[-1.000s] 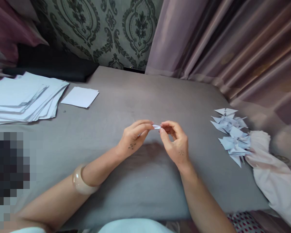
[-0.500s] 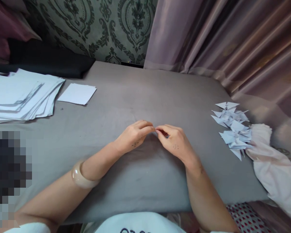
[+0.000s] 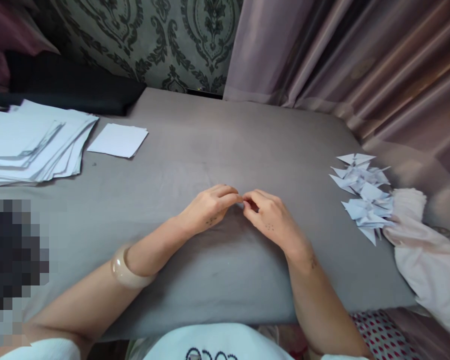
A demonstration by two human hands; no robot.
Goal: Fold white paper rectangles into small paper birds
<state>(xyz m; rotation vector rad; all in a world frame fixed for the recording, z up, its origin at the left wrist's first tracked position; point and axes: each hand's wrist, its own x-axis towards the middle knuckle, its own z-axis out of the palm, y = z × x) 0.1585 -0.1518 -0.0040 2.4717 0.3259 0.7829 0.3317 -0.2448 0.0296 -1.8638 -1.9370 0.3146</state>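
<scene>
My left hand (image 3: 210,209) and my right hand (image 3: 269,216) meet fingertip to fingertip above the middle of the grey-covered table (image 3: 225,135). Both are closed in a pinch. Whatever lies between the fingers is hidden behind them or too small to name. The right thumb and index finger curve into a small loop beside the left fingertips. A pale bangle (image 3: 129,272) circles my left forearm. To the right of my hands lies a cluster of folded white paper pieces with pointed ends (image 3: 371,202), touched by neither hand.
Large white sheets (image 3: 37,145) are piled at the left, with a small stack of white paper squares (image 3: 118,141) beside them. Black cloth (image 3: 71,82) lies behind. A pale cloth (image 3: 423,250) hangs over the right edge; curtains (image 3: 303,55) border the far right side. A pixelated patch covers the lower left.
The camera view has shifted slightly, so the table and paper sit a little higher in the picture. My hands keep nearly the same pinch, fingertips together.
</scene>
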